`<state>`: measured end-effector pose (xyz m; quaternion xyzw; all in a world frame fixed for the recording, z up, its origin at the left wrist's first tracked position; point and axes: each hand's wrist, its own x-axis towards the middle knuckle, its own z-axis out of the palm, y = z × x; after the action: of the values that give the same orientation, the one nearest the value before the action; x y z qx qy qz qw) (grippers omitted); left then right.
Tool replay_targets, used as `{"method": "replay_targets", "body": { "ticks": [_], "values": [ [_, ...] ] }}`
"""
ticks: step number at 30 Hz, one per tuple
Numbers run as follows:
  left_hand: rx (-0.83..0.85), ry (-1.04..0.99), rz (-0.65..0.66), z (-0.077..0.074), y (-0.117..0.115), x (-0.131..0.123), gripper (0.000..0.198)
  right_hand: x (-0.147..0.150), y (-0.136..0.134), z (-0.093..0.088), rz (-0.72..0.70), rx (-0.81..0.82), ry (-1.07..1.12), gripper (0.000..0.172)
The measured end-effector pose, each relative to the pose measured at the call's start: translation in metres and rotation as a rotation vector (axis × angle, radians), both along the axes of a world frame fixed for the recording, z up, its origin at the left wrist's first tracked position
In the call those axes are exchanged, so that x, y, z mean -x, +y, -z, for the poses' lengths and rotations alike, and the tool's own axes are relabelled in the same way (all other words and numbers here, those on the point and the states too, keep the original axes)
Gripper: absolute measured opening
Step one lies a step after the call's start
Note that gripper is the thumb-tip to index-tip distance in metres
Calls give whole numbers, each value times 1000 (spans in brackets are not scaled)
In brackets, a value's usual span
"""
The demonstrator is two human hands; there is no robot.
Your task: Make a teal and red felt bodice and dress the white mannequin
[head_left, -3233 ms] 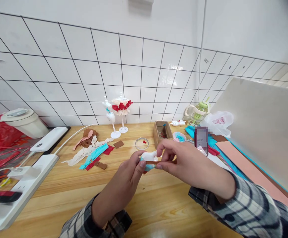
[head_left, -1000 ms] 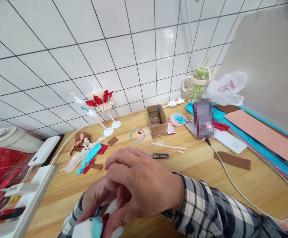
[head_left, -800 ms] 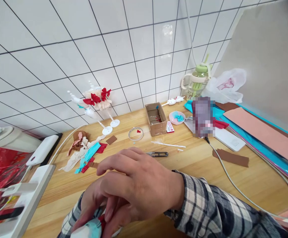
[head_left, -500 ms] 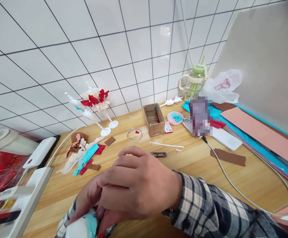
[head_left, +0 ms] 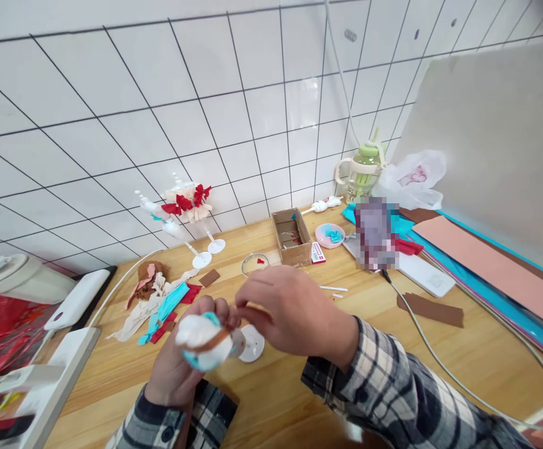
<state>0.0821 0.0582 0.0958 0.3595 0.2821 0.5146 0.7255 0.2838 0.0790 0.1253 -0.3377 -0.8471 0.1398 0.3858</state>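
My left hand (head_left: pixel 178 365) is closed around a small white mannequin (head_left: pixel 201 333), tilted, its round white base (head_left: pixel 253 344) pointing right. Turquoise crepe paper and a narrow brown strip (head_left: pixel 213 342) wrap across its body. At the strip's right end, the fingers of my right hand (head_left: pixel 283 305) are pinched together and seem to hold it. The mannequin is partly blurred. Two similar white mannequins on stands stand by the wall, one dressed with red bows (head_left: pixel 191 199) and cream ruffles.
Crepe paper scraps (head_left: pixel 168 305) lie at left, near a power strip (head_left: pixel 65 380). An open cardboard box (head_left: pixel 294 252), a pink dish (head_left: pixel 330 236) and a metal ring (head_left: pixel 255 255) sit farther back. A green-lidded bottle (head_left: pixel 362 171), charging cable and coloured sheets (head_left: pixel 487 268) are at right.
My hands have moved up and apart, bringing the mannequin into fuller view with its base visible. My right hand has shifted right, and the camera view has tilted upward.
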Motion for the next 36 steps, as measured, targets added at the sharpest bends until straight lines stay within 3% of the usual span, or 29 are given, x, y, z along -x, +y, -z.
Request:
{"method": "replay_targets", "body": {
  "ticks": [2, 5, 9, 13, 16, 23, 36],
  "values": [
    [-4, -3, -127, 8, 18, -5, 34, -3, 0, -2, 66, 142, 131, 21],
    [-32, -1, -304, 11, 19, -12, 32, -1, -2, -5, 16, 382, 331, 29],
    [-101, 79, -315, 7, 2, -26, 40, 9, -9, -8, -115, 602, 455, 45],
    [-136, 171, -329, 10, -6, -36, 32, 15, -11, -7, -19, 602, 448, 51],
    [-120, 210, -364, 14, -5, -36, 25, 15, -6, -4, -25, 652, 481, 42],
    [-119, 201, -297, 11, -1, -30, 43, 13, 1, 0, -75, 716, 527, 39],
    [-146, 335, -320, 11, -1, -30, 42, 12, -6, -7, -65, 713, 506, 36]
  ]
}}
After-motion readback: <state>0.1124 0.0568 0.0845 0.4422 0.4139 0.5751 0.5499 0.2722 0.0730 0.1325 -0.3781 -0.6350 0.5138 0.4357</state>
